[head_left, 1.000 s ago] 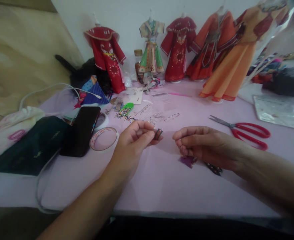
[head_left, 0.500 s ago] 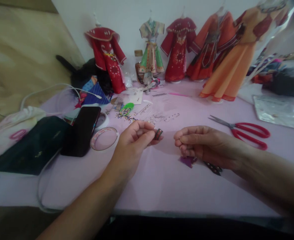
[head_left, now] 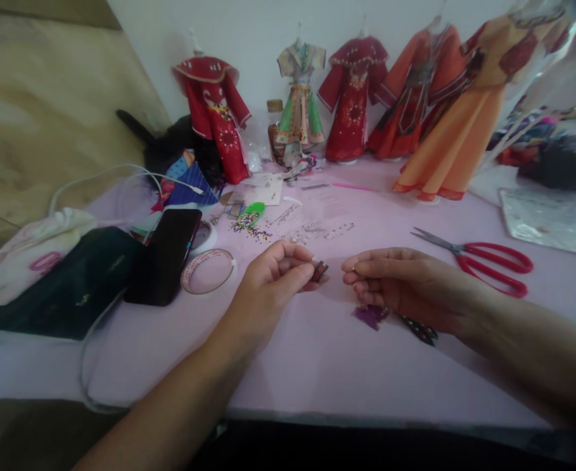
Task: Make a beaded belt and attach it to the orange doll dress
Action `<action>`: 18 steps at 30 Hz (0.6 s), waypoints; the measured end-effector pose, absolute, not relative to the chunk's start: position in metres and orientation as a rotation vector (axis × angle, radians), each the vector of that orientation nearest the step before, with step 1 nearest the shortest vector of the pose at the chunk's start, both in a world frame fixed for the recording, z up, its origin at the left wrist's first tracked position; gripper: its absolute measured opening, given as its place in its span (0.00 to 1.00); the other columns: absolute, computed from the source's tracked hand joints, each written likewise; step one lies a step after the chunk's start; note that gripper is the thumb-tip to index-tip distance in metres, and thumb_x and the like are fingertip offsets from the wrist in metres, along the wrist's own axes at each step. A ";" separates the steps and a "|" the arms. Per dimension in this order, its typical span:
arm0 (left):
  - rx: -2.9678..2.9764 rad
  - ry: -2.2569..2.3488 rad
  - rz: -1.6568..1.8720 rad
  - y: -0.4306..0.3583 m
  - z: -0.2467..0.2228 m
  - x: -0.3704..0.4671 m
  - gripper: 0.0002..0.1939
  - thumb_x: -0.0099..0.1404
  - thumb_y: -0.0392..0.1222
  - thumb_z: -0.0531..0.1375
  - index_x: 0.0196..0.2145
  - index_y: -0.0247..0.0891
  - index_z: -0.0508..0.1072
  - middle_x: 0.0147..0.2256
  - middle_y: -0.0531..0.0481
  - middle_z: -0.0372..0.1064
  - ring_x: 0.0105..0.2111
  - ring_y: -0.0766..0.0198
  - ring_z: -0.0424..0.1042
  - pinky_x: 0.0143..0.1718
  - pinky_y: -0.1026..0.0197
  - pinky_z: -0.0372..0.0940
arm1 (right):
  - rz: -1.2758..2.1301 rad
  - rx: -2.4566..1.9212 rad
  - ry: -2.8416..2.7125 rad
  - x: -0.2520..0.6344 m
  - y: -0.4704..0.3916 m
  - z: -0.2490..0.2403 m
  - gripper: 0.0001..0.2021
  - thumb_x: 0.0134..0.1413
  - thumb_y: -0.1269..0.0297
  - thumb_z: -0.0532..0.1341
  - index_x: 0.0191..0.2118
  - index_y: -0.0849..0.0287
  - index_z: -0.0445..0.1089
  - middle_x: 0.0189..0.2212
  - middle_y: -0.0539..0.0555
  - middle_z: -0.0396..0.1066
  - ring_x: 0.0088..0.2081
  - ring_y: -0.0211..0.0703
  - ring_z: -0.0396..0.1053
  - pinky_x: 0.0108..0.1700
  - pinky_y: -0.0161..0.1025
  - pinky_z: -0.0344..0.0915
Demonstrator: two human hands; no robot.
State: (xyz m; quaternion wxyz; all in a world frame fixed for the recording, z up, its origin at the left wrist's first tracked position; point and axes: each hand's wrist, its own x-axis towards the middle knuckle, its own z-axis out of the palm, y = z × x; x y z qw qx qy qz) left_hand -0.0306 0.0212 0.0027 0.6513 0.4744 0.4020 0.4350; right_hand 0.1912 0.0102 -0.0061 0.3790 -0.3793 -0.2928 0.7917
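One patterned strip (head_left: 321, 269) in left grip (head_left: 276, 275)

The small strip (head_left: 320, 270) was dark with an orange-red patch, the scrap (head_left: 367, 316) purple, the ribbon (head_left: 419, 330) black with pale dots, the scissors (head_left: 458, 248) red-handled with grey blades, and the tabletop (head_left: 288, 366) pale lilac.

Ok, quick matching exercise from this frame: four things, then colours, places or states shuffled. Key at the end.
Things
1. scissors
2. phone
3. left hand
4. tape roll

Descriptions
A. between the phone and the left hand
B. pinching a small patterned strip
C. red-handled
D. black

Pairs: 1-C, 2-D, 3-B, 4-A
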 end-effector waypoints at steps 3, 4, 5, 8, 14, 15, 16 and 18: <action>1.050 0.899 0.944 0.021 0.002 -0.030 0.06 0.62 0.36 0.67 0.36 0.36 0.73 0.32 0.53 0.79 0.36 0.67 0.79 0.41 0.63 0.70 | 2.015 -0.981 -0.739 0.191 0.010 -0.005 0.07 0.53 0.68 0.74 0.39 0.63 0.83 0.37 0.56 0.82 0.34 0.33 0.78 0.39 0.26 0.74; 1.040 0.894 0.929 0.021 0.002 -0.030 0.06 0.62 0.36 0.67 0.36 0.36 0.73 0.32 0.53 0.78 0.36 0.67 0.79 0.41 0.63 0.70 | 2.015 -0.980 -0.735 0.191 0.010 -0.005 0.06 0.54 0.69 0.73 0.39 0.63 0.83 0.37 0.57 0.82 0.34 0.34 0.78 0.39 0.27 0.75; 1.032 0.890 0.915 0.021 0.002 -0.031 0.05 0.62 0.36 0.67 0.36 0.35 0.73 0.32 0.53 0.78 0.36 0.67 0.79 0.41 0.63 0.70 | 2.014 -0.978 -0.729 0.191 0.009 -0.005 0.06 0.55 0.70 0.72 0.40 0.63 0.83 0.37 0.57 0.82 0.34 0.34 0.78 0.39 0.27 0.75; 1.017 0.887 0.889 0.019 0.002 -0.031 0.05 0.62 0.34 0.66 0.36 0.35 0.73 0.33 0.53 0.78 0.37 0.67 0.79 0.41 0.64 0.70 | 2.017 -0.960 -0.713 0.190 0.008 -0.005 0.07 0.60 0.71 0.68 0.41 0.65 0.83 0.38 0.58 0.82 0.35 0.36 0.79 0.40 0.28 0.76; 1.011 0.892 0.888 0.018 0.003 -0.031 0.07 0.61 0.32 0.66 0.38 0.35 0.73 0.35 0.52 0.78 0.38 0.67 0.79 0.42 0.64 0.71 | 2.011 -0.904 -0.690 0.189 0.007 -0.003 0.09 0.63 0.73 0.64 0.42 0.66 0.83 0.35 0.56 0.81 0.34 0.36 0.78 0.38 0.27 0.76; 1.009 0.884 0.890 0.018 0.002 -0.031 0.07 0.61 0.31 0.66 0.38 0.35 0.73 0.35 0.52 0.78 0.38 0.67 0.79 0.42 0.64 0.71 | 2.002 -0.899 -0.697 0.189 0.006 -0.003 0.09 0.62 0.73 0.64 0.43 0.66 0.83 0.35 0.56 0.81 0.34 0.35 0.78 0.38 0.27 0.76; 1.006 0.877 0.891 0.018 0.002 -0.031 0.08 0.61 0.31 0.65 0.38 0.35 0.73 0.34 0.53 0.79 0.38 0.67 0.79 0.42 0.64 0.71 | 1.990 -0.897 -0.709 0.189 0.006 -0.003 0.09 0.62 0.73 0.64 0.43 0.65 0.82 0.35 0.55 0.80 0.34 0.35 0.77 0.37 0.27 0.76; 1.005 0.874 0.891 0.018 0.002 -0.031 0.08 0.61 0.30 0.65 0.38 0.35 0.72 0.35 0.52 0.79 0.38 0.66 0.80 0.43 0.63 0.71 | 1.951 -0.904 -0.755 0.189 0.005 -0.004 0.10 0.60 0.72 0.66 0.45 0.64 0.82 0.34 0.54 0.79 0.33 0.34 0.75 0.37 0.27 0.74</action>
